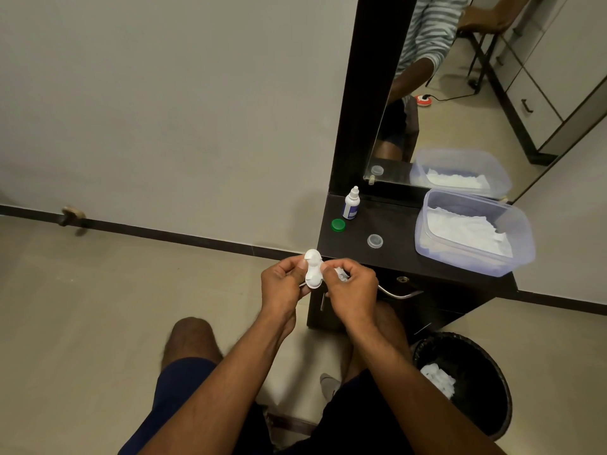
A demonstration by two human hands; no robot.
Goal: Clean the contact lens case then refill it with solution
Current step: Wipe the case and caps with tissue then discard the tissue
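Observation:
A white two-well contact lens case [312,268] is held upright in front of the dark dresser's edge. My left hand [285,284] pinches its left side with thumb and fingers. My right hand [349,287] grips a crumpled white tissue [340,274] and its fingertips touch the case's right side. On the dresser top stand a small white solution bottle [351,203] with no cap on, a green cap [338,225] and a clear cap [375,241].
A clear plastic tub [522,231] holding white tissues sits on the dark dresser [394,224] at the right, under a mirror [460,93]. A black bin [483,366] with used tissues stands on the floor at my right. My knees are below the hands.

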